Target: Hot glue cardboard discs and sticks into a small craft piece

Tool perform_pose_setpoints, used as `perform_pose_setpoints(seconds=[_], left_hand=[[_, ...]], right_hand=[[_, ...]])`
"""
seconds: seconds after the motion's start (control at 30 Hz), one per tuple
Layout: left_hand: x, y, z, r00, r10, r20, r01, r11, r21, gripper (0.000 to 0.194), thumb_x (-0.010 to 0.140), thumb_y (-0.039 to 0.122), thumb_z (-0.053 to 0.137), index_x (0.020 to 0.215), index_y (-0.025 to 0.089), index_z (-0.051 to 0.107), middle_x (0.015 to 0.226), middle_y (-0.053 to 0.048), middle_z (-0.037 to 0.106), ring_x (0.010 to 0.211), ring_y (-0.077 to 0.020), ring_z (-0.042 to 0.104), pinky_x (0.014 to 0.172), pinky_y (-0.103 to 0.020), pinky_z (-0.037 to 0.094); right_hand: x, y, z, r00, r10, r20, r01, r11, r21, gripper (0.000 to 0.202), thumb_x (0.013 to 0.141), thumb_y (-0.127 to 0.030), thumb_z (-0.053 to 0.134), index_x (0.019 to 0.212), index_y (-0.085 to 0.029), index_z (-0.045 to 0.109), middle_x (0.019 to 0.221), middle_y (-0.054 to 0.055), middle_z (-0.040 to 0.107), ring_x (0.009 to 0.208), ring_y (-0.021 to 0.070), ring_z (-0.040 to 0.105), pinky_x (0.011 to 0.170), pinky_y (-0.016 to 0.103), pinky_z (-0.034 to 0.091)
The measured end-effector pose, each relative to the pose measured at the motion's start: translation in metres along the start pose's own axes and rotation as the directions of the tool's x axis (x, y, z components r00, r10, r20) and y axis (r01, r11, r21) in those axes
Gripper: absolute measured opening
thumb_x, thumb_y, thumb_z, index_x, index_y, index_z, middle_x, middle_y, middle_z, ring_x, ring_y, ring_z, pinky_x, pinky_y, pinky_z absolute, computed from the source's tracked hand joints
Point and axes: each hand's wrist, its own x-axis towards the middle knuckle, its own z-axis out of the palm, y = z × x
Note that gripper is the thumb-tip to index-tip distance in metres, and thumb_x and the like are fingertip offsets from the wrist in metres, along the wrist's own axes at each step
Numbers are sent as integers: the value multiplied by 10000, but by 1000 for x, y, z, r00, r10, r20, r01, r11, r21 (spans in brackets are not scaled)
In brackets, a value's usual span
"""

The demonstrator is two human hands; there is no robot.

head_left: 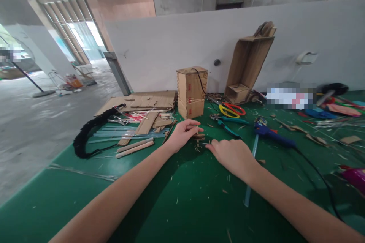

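Near the middle of the green table, my left hand (184,133) has its fingers closed around a thin stick that runs through a small round cardboard piece (199,136). To the right, my right hand (232,153) is closed on a thin pointed tool (204,143), its tip at the lower edge of the round piece. Most of the tool is hidden in the fist. A tall cardboard box (191,93) with a black cord on top stands just behind my hands.
Pliers (226,127), scissors (230,110) and a blue glue gun (270,134) with its cord lie right. Wooden sticks (135,148), a black furry strip (82,138) and cardboard sheets (142,100) lie left. An open cardboard box (251,62) leans on the wall.
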Motion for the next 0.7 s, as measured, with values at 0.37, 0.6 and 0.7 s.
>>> perform_pose_setpoints(seconds=[0.37, 0.6, 0.7], left_hand=[[0, 0, 2, 1000, -10, -28, 11, 1000, 8, 230, 703, 305, 617, 837, 126, 564, 799, -85, 681, 783, -166, 631, 737, -300, 476], [-2, 3, 2, 1000, 3, 5, -3, 999, 38, 254, 741, 341, 564, 877, 127, 567, 876, -91, 682, 778, -156, 616, 724, -288, 465], [-2, 3, 1, 999, -4, 35, 4, 1000, 18, 241, 757, 336, 546, 883, 131, 559, 905, -92, 674, 807, -157, 610, 727, -284, 466]], right_hand=[[4, 2, 8, 1000, -15, -7, 15, 1000, -7, 458, 893, -403, 243, 720, -165, 594, 528, 66, 615, 451, 200, 586, 410, 233, 271], [2, -4, 6, 996, -68, 54, 67, 998, 20, 410, 884, -379, 303, 730, -153, 610, 576, 79, 638, 503, 209, 617, 414, 241, 306], [1, -4, 4, 996, -67, 60, 65, 998, 23, 396, 880, -384, 315, 739, -157, 607, 574, 75, 638, 505, 205, 619, 412, 234, 294]])
